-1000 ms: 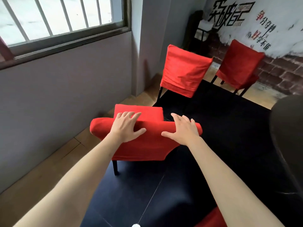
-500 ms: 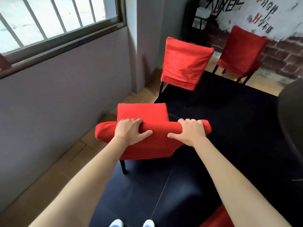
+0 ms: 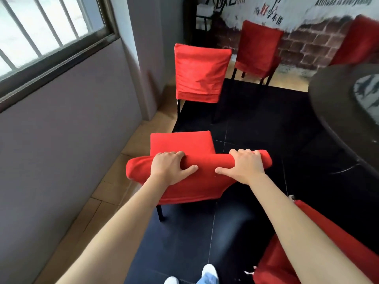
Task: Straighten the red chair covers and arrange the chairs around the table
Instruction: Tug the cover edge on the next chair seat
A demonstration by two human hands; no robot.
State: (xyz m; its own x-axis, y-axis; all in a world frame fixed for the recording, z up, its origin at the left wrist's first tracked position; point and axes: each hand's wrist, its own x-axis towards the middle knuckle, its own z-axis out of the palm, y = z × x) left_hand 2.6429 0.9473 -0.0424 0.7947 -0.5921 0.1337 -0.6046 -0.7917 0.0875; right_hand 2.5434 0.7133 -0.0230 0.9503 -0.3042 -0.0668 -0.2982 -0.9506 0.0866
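With my left hand (image 3: 171, 168) and right hand (image 3: 245, 167) curled around the nearest chair's (image 3: 184, 142) backrest, every chair looks unplaced, well apart from the table (image 3: 328, 103).

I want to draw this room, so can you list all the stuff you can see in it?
Near chair: one, red cover, under the hands.
Other chairs: four, red covers; one ahead, one by the brick wall, one at the far right edge, one at bottom right.
Table: one, dark, round, right.
Window: one, white bars, upper left.
Shoes: two, white, bottom edge.
Left hand, right hand: both grip the near chair's back top.
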